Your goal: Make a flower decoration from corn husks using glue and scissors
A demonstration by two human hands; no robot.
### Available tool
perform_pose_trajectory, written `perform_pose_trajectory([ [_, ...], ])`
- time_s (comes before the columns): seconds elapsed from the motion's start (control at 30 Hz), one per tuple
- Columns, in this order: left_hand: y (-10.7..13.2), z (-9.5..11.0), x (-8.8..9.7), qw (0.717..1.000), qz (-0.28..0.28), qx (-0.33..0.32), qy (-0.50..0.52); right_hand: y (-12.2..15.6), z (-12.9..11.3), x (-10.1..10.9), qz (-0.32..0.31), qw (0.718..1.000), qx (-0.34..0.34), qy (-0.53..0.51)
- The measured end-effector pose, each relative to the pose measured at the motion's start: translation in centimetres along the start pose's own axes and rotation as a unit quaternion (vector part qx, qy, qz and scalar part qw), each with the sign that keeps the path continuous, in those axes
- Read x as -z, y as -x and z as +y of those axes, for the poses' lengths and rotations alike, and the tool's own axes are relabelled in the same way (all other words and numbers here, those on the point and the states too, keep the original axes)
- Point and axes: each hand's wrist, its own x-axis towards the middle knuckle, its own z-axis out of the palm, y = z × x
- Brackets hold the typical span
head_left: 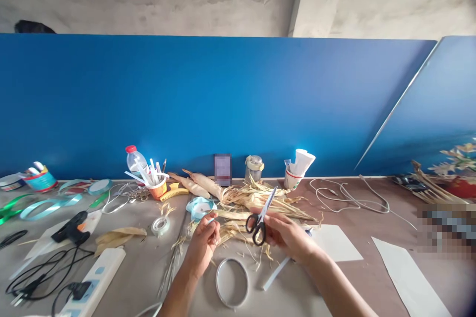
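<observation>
My left hand [205, 241] is closed in a pinch, with thumb and forefinger pressed together. A pale strip of dried corn husk [233, 214] runs rightward from beside these fingertips; whether they grip it I cannot tell. In my right hand [284, 233] is a pair of scissors [259, 224], black handles low and blades pointing up to the right. Behind both hands lies a heap of dried husks [256, 197]. A clear tape ring [232, 283] stands in front, between my forearms. A glue stick [275, 273] lies close to my right wrist.
Left on the table are a glue gun [72, 229], a power strip [97, 277], a small tape roll [160, 226] and blue ribbon [50, 206]. Cups of tools [157, 189] and paper [293, 179] stand along the blue partition [223, 94]. White cable [353, 203] and paper sheets [336, 242] lie right.
</observation>
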Motion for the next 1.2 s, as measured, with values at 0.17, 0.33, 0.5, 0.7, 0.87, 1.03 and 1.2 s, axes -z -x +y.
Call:
perform_pose_trajectory([
  [0.17,0.2,0.1,-0.1,1.000,0.006,0.016,0.000,-1.6,2.3,-2.1,-0.059,0.979,-0.057,-0.184],
  [0.33,0.3,-0.1,0.0,1.000,-0.011,0.008,0.009,-3.1,3.9,-2.2,0.009,0.965,-0.033,-0.260],
  [0.5,0.2,-0.6,0.3,1.000,-0.006,0.002,-0.013,-4.0,4.5,-2.1,0.108,0.960,-0.080,-0.247],
  [0.7,-0.3,-0.5,0.5,1.000,0.022,0.009,-0.002,-3.8,5.1,-2.2,0.009,0.961,-0.070,-0.267],
  [0.87,-0.4,-0.8,0.5,0.998,0.044,0.013,-0.046,-3.7,6.0,-2.0,-0.044,0.981,-0.042,-0.182],
  [1.03,-0.4,-1.5,0.5,0.993,0.049,0.012,-0.109,-4.1,6.1,-2.3,0.001,0.996,-0.017,-0.090],
  [1.2,-0.4,-1.9,0.1,0.987,0.027,0.027,-0.158,-4.7,6.4,-3.0,0.077,0.992,0.079,-0.056],
])
